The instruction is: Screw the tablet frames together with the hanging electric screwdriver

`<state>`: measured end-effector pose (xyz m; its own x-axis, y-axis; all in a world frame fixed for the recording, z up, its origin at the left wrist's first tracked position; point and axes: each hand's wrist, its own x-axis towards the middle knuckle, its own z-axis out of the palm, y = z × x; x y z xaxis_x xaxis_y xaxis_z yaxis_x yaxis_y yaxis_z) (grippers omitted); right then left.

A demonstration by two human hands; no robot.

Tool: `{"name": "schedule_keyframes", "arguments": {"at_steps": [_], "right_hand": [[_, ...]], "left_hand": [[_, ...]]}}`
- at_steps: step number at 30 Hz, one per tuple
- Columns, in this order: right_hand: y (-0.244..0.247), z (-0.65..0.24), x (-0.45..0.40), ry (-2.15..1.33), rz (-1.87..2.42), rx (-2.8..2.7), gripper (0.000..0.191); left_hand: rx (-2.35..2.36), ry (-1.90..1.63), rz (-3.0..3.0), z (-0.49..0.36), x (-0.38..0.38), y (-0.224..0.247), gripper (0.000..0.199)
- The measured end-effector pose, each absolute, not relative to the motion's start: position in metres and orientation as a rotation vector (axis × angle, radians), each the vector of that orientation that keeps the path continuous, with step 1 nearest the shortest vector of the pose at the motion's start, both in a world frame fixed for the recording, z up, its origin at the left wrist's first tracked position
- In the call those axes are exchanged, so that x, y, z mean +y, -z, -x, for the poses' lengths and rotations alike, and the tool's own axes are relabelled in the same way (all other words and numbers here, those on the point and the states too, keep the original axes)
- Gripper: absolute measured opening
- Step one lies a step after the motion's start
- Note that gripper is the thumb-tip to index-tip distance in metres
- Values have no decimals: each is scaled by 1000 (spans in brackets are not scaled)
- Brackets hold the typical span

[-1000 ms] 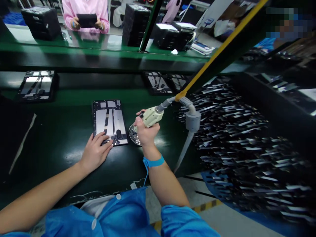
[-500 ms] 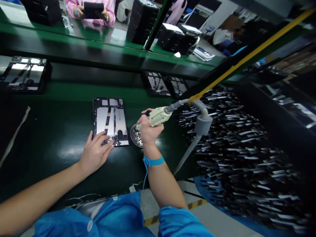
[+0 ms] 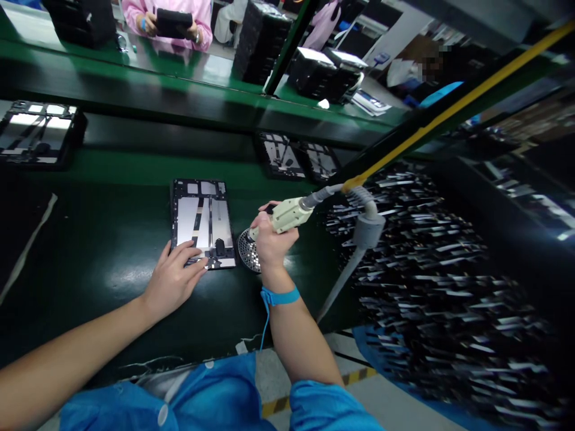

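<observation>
An opened tablet (image 3: 220,221) lies on the green bench, with silvery panels, dark flat cables and a black frame showing. My left hand (image 3: 173,275) rests its spread fingers on the tablet's lower left edge. To the right of the tablet, my right hand (image 3: 272,242) is wrapped round a pale green electric screwdriver (image 3: 290,214) with a grey cable. Its front end is over a round metal plate full of holes (image 3: 248,250), partly hidden by my hand. I cannot make out the screwdriver's tip.
Other opened tablets lie at the far left (image 3: 40,134) and back right (image 3: 281,157). A big heap of dark and silvery strips (image 3: 440,299) fills the right side. A yellow cable (image 3: 417,134) slants overhead. Across the bench, a person in pink (image 3: 204,27) holds a black device.
The view has shifted very slightly. Both hands keep their places: the left on the tablet, the right on the screwdriver at the perforated plate.
</observation>
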<state>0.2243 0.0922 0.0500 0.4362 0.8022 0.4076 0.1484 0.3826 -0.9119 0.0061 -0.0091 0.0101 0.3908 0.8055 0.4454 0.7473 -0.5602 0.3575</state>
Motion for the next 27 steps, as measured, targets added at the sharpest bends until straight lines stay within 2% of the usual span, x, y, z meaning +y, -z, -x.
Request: {"name": "schedule_keyframes", "arguments": {"at_steps": [5,9,16,27], "right_hand": [[-66,-220,84,-519,1021,-1070,19],[-76,-199,63,-659,913,-1129,15],[-69,-171,36,-932,769,-1217,24],[-59,-171,35,-946,841,-1282,22]], "left_hand": [[1438,-934,-2496,-9,-2,-7,20],[1424,-962,-2478,-10,1,-6,19],[1407,-973,-2478,-10,2,-7,18],[1415,-930,-2476,-10,0,-8,22]]}}
